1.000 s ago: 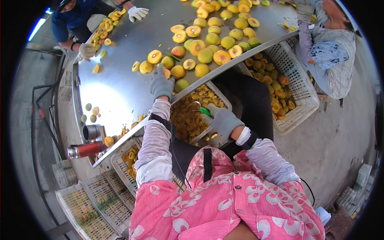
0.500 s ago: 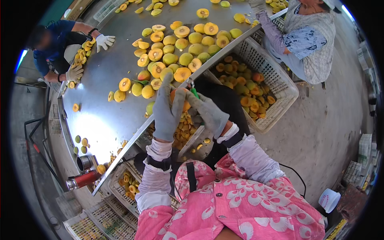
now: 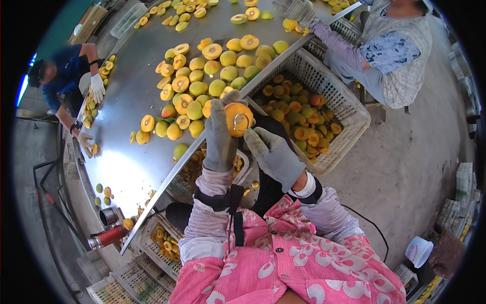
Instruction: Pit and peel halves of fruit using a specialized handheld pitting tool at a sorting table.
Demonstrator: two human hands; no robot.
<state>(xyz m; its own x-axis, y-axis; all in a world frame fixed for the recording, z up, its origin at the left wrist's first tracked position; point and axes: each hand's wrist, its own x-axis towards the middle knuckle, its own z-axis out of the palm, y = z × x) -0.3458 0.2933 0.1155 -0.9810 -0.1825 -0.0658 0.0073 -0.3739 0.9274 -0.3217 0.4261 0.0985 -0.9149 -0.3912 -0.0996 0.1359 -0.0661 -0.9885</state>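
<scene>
My gloved left hand [image 3: 219,139] is closed around a halved peach [image 3: 233,112], its orange cut face turned toward me. My gloved right hand [image 3: 277,157] grips a pitting tool with a metal loop [image 3: 244,115]; its green handle is mostly hidden by the fingers. The loop lies against the middle of the cut face. Both hands are just off the metal table's edge, above a bin [image 3: 245,169] with orange fruit scraps. Many peach halves [image 3: 198,88] lie on the table [image 3: 124,109] beyond my left hand, some cut side up.
At the right a pale plastic crate [image 3: 349,121] holds peach halves. Another crate [image 3: 152,243] stands under the table's near left edge. A red flask [image 3: 109,235] is at the table's left corner. Co-workers' gloved hands [image 3: 97,87] [image 3: 299,12] are at the far left and far right.
My left hand has turned the peach half, so its cut face now shows. The tool's loop has come down onto that face. The co-worker at the left has shifted both hands.
</scene>
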